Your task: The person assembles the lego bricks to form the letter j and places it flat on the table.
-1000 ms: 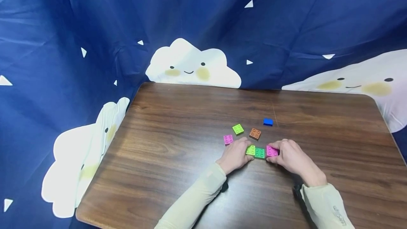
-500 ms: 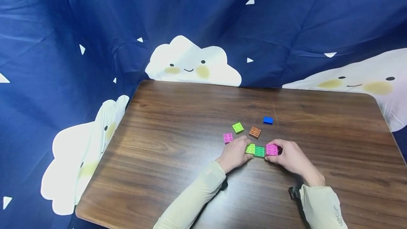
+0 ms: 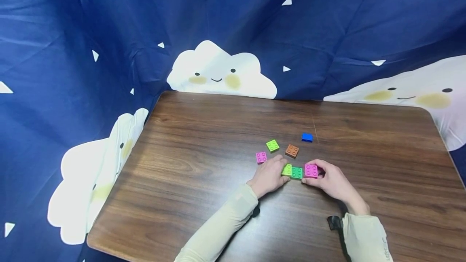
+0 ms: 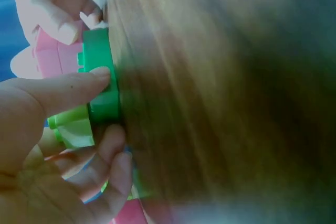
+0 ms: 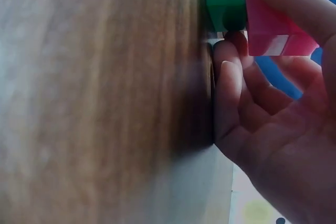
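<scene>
Half-closed left hand point(image 3: 268, 176) grips green brick point(image 3: 297, 172) bearing lime brick point(image 3: 287, 170); half-closed right hand point(image 3: 334, 180) pinches pink brick point(image 3: 311, 170) at green brick's right.

The held pink block point(image 3: 311, 170) is bright pink in the head view, paler in the left wrist view and deeper in the right wrist view. The held lime block point(image 3: 287, 170) is a yellowish green; the green block point(image 3: 296, 172) is a plain emerald. Lying loose are another pink block point(image 3: 261, 157), another lime block point(image 3: 272, 145), an orange-brown block point(image 3: 292, 151) and a deep blue block point(image 3: 307, 137).

The table point(image 3: 204, 132) is dark brown with streaky wood grain. The curtain point(image 3: 109, 19) is navy blue with white triangles and white clouds point(image 3: 222, 72) bearing black dots and yellow patches. Both sleeves point(image 3: 220, 225) are pale cream, the right with grey lettering. The strap point(image 3: 334, 222) is black.
</scene>
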The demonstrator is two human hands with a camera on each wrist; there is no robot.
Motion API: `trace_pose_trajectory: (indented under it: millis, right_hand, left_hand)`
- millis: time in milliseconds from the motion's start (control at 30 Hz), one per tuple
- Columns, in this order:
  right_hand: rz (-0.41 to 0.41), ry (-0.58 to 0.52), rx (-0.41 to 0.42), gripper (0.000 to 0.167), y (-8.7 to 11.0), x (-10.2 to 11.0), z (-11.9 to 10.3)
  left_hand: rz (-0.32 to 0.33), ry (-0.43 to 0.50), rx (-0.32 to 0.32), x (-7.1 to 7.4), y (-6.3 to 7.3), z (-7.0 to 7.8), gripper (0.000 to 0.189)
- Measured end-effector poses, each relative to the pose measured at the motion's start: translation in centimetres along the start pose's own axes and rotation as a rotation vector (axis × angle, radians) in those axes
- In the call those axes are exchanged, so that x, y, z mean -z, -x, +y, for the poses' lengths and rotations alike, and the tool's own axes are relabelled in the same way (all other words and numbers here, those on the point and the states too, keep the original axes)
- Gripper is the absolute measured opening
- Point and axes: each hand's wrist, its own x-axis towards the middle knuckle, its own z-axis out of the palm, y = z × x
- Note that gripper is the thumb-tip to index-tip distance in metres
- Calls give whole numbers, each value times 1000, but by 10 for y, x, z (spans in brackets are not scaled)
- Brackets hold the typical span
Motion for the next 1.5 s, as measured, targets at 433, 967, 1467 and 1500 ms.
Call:
trace_pose_trajectory:
  millis: [433,967,1467,1500]
  right_hand:
    - [-21,-32,8,43,-1,-2,2]
    - [-27,-23,26,45,-2,-1,2]
    - [-81,-45,47,41,-2,3,6]
    - [-85,-45,47,41,-2,3,6]
  left_hand:
    - [-17,139,-2,30,13,-15,63]
    - [72,300,238,31,19,-64,59]
    - [43,302,267,21,15,-63,46]
    - [44,304,270,21,14,-62,45]
